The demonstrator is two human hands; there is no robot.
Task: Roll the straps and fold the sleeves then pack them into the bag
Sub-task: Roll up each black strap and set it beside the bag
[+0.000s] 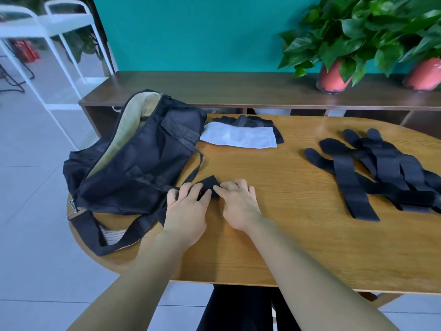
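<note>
Just right of the bag, the left hand and right hand sit close together, both pinching a strap, seemingly to keep its roll tight.

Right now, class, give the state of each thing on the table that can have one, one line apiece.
bag: unzipped, lying open on the left end of the table.
held strap: partly rolled, beside the bag.
left hand: pinches the held strap.
right hand: pinches the held strap.
strap pile: unrolled, flat, overlapping at the right.
sleeves: lying flat, white one atop black ones.
</note>
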